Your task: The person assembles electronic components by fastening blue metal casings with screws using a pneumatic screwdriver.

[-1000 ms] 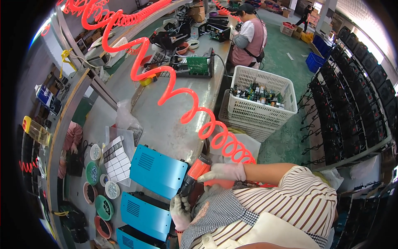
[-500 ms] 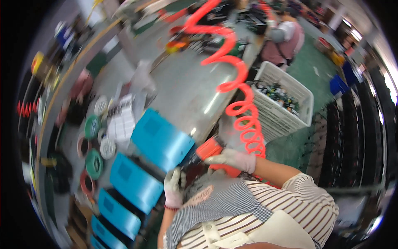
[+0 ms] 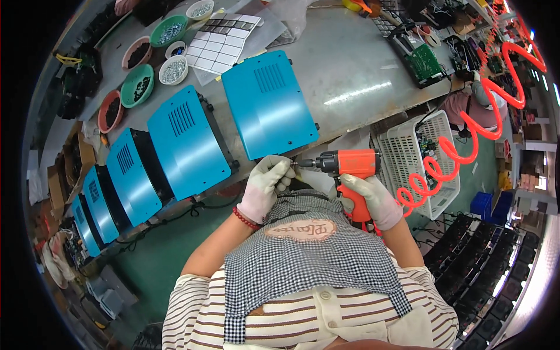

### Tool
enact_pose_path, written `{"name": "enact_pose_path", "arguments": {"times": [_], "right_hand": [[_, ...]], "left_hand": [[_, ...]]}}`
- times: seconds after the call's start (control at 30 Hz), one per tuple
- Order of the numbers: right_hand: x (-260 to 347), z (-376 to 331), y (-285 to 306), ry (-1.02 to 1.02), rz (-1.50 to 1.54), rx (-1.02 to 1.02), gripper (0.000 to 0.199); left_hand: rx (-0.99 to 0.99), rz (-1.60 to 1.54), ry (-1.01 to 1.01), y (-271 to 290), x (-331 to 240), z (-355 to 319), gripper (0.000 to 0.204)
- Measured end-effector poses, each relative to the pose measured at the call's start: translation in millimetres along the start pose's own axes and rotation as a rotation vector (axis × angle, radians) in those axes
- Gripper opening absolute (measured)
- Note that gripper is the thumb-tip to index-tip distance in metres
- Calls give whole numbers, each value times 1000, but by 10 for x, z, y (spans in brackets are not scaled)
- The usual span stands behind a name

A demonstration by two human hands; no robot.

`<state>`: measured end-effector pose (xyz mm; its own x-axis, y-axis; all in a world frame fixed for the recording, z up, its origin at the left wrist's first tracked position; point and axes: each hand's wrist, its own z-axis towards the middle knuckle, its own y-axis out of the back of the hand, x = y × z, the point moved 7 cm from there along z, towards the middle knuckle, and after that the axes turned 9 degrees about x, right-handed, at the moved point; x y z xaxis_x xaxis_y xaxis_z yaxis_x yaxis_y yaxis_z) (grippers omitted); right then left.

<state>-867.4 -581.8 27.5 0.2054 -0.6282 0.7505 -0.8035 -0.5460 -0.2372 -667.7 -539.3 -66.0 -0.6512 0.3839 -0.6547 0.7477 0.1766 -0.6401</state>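
Observation:
Gloved in white, my right hand grips the handle of a red and black air screwdriver. The tool lies level in front of my apron, its bit pointing left. At the bit's tip my left hand, also gloved, has its fingers pinched together. Whatever they hold there is too small to make out. Just beyond both hands, a blue metal cover with vent slots rests at the bench edge. A coiled red air hose runs up and away on the right.
More blue covers stand in a row to the left. Bowls of screws and a white grid sheet lie behind them on the grey bench. At right are a white crate, a circuit board and a seated person.
My view has swung round, so the bench and covers appear turned. The air screwdriver, formerly slanted in the picture, now appears level. My left hand stays near its bit.

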Motion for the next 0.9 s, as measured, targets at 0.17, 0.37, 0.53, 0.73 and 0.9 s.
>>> {"name": "enact_pose_path", "arguments": {"times": [0.17,0.37,0.53,0.73,0.9], "right_hand": [[58,111,65,-31,2,-34,28],[408,318,188,115,-101,-46,30],[821,603,380,112,-221,-54,29],[1331,1370,692,180,-450,-37,28],[1650,1925,653,140,-551,30,33]], "left_hand": [[39,-6,96,-8,-13,115,27],[71,40,140,-29,-116,376,44],[13,64,103,155,-277,582,48],[-215,-9,-20,689,-516,763,34],[-264,48,-182,1013,-861,981,36]]}}
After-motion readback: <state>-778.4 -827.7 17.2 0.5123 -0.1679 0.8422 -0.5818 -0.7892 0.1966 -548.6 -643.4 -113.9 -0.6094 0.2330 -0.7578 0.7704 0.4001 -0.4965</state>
